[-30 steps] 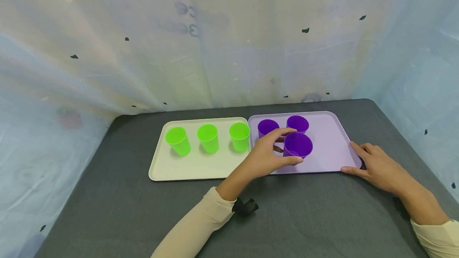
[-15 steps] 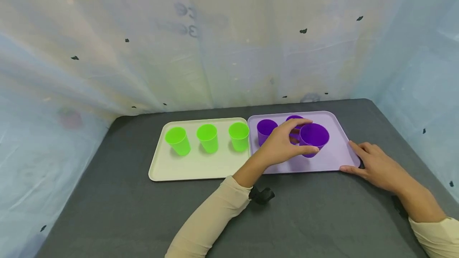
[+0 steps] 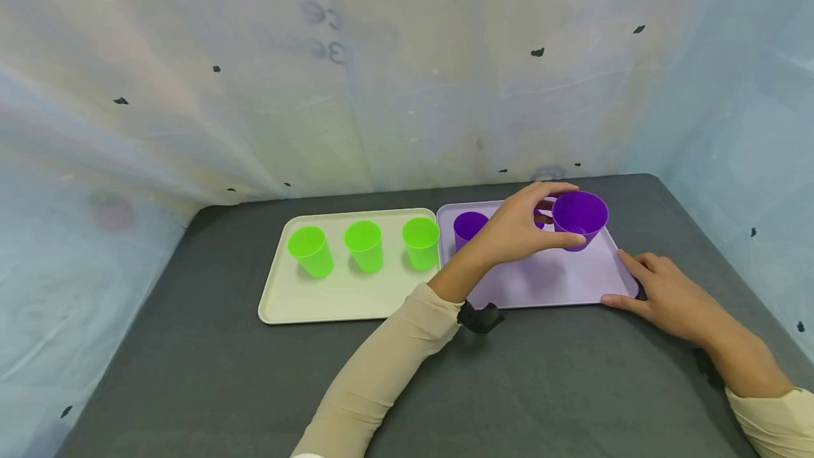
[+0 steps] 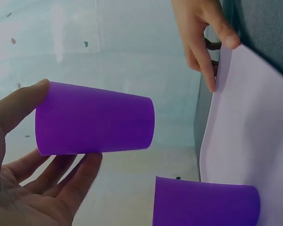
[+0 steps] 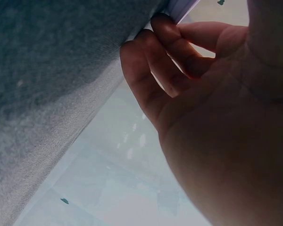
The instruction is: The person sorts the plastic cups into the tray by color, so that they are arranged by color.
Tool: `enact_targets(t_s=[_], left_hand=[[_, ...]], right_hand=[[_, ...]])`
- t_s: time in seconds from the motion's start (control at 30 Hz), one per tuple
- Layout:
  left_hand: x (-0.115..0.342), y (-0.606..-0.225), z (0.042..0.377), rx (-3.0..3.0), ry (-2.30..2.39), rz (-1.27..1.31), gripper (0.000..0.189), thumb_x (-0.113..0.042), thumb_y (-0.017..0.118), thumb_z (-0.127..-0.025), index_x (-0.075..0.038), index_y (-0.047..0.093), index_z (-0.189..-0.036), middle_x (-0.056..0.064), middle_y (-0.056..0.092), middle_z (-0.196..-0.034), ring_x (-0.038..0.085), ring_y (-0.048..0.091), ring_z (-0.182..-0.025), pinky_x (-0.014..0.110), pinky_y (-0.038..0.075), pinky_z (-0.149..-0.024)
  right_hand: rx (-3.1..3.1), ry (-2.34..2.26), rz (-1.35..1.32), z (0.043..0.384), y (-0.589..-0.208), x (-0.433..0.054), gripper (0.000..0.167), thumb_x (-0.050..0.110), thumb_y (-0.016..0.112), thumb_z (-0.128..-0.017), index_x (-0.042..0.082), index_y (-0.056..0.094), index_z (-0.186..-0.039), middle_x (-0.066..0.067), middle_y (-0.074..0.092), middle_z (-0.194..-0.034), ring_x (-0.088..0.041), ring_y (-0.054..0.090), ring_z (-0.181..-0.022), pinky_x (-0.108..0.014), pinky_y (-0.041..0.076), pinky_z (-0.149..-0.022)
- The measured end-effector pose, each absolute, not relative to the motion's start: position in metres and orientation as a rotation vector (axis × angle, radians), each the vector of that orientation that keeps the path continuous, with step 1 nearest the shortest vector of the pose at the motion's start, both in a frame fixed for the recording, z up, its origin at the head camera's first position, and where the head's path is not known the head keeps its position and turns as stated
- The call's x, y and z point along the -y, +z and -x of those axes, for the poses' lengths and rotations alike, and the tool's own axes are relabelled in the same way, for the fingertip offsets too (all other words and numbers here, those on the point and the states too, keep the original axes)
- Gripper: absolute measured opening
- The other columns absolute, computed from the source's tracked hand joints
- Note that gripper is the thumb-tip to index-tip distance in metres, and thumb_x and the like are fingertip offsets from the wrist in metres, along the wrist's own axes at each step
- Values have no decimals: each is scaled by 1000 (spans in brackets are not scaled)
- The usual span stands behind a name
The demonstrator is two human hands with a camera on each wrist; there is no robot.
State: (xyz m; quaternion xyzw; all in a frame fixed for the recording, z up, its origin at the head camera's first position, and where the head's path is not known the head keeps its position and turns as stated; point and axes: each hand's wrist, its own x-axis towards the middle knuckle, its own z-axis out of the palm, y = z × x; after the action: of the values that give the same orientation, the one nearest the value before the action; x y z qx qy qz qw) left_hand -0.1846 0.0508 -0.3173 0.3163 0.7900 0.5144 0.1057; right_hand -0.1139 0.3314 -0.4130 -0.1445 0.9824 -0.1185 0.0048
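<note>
My left hand (image 3: 516,226) holds a purple cup (image 3: 580,216) by its sides, thumb opposite the fingers, up over the lilac tray (image 3: 575,283). In the left wrist view this cup (image 4: 96,120) hangs apart from the tray surface. A second purple cup (image 3: 468,227) stands at the tray's left, partly covered by the hand. Another purple cup, mostly hidden behind the left hand, shows more of its side in the left wrist view as the lower cup (image 4: 206,202). At the tray's front right corner, my right hand (image 3: 670,297) grips the edge between thumb and fingers.
A cream tray (image 3: 356,302) adjoins the lilac one on the left and carries three upright green cups (image 3: 311,251) in a row. Both trays lie on a grey cloth-covered table (image 3: 540,380). Pale sheeting (image 3: 407,112) hangs behind and at the sides.
My left hand has carried the purple cup rightward and away from me, from the tray's front middle towards its back right. My right hand has stayed at the tray corner.
</note>
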Motion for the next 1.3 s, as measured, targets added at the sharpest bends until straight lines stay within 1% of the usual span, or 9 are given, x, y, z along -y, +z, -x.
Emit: enact_targets(t_s=[0.17, 0.3, 0.4, 0.53, 0.67, 0.8, 0.9, 1.13, 1.3], left_hand=[[-66, -312, 197, -2405, 1423, -993, 73, -32, 88, -76, -21, 54, -140, -6, 57, -133, 2, 60, -112, 7, 49, -91], [-75, -314, 209, -2549, 1268, -958, 73, -43, 87, -75, -27, 55, -139, -12, 60, -130, -1, 59, -114, 10, 47, -92], [-82, -316, 217, -2659, 1113, -919, 75, -49, 86, -74, -29, 55, -139, -14, 63, -130, -1, 58, -116, 13, 47, -92], [-90, -317, 228, -2669, 992, -971, 74, -48, 86, -74, -24, 56, -138, -11, 65, -127, 0, 61, -111, 12, 47, -88], [-99, -317, 237, -2627, 941, -1006, 73, -46, 87, -73, -21, 57, -136, -10, 65, -125, 0, 61, -108, 10, 46, -85], [-108, -318, 243, -2616, 831, -993, 73, -46, 88, -73, -22, 58, -134, -11, 65, -125, 1, 60, -110, 13, 47, -88], [-112, -323, 245, -2615, 719, -971, 72, -46, 88, -72, -23, 59, -133, -11, 64, -126, 2, 59, -113, 15, 47, -93], [-113, -339, 246, -2650, 518, -863, 74, -52, 86, -71, -31, 56, -136, -16, 62, -134, 1, 56, -124, 20, 43, -105], [-110, -343, 247, -2665, 547, -844, 75, -52, 85, -73, -32, 55, -138, -16, 61, -136, 2, 56, -126, 20, 42, -106]], right_hand=[[-3086, -379, 476, 114, -412, -334, 92, 54, 72, -86, -9, 41, -146, -29, 55, -125, -42, 51, -112, -63, 47, -89], [-3074, -360, 462, 114, -413, -334, 94, 56, 70, -87, -8, 39, -147, -29, 54, -125, -42, 51, -111, -63, 48, -88], [-3069, -344, 457, 113, -414, -334, 95, 58, 69, -87, -8, 39, -147, -29, 54, -125, -42, 52, -111, -63, 48, -88], [-3074, -339, 458, 112, -413, -334, 94, 57, 69, -87, -8, 40, -147, -29, 55, -125, -42, 52, -111, -63, 48, -88], [-3074, -338, 449, 110, -412, -335, 93, 57, 69, -87, -8, 39, -147, -29, 54, -126, -43, 52, -112, -64, 47, -89], [-3077, -345, 449, 107, -412, -335, 93, 56, 69, -88, -8, 39, -147, -29, 54, -126, -43, 51, -113, -64, 47, -89], [-3078, -348, 445, 105, -412, -335, 92, 56, 69, -88, -8, 39, -147, -29, 54, -126, -43, 51, -113, -64, 47, -89], [-3088, -354, 490, 108, -411, -331, 92, 54, 70, -87, -8, 40, -147, -28, 55, -124, -42, 53, -111, -62, 47, -90], [-3072, -343, 482, 110, -411, -329, 93, 56, 70, -87, -8, 39, -147, -28, 55, -125, -41, 53, -111, -63, 47, -90]])
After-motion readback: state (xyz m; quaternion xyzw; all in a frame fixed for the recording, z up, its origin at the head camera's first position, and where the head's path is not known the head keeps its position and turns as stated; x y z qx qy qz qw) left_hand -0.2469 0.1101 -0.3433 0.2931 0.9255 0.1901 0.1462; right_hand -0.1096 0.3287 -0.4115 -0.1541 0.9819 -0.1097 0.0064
